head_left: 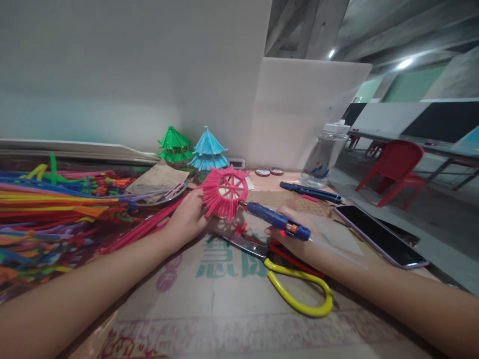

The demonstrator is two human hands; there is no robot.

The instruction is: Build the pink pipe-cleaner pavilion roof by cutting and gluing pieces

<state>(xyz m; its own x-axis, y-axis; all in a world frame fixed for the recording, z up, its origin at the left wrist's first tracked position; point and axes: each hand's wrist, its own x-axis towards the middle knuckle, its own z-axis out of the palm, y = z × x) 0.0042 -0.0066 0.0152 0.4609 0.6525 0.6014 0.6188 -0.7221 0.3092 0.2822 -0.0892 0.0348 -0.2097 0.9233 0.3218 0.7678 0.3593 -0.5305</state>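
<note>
Glue gun (277,219) gripped by right hand (295,234) | left hand (187,217) fingers pinch pink pipe-cleaner roof (225,192) | keep nozzle steady at rim, fingertips clear.

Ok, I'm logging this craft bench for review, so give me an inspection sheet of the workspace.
Surface: cardboard sheet with printed characters.
Job's things: pink pipe-cleaner wheel; blue glue gun.
Clutter: pipe-cleaner pile, yellow-handled scissors, phone, water bottle, green and blue pagoda models.
Grips: left hand holds the wheel; right hand holds the gun.
Cables: nothing seen.
Surroundings: white partition boards, red chair.
</note>
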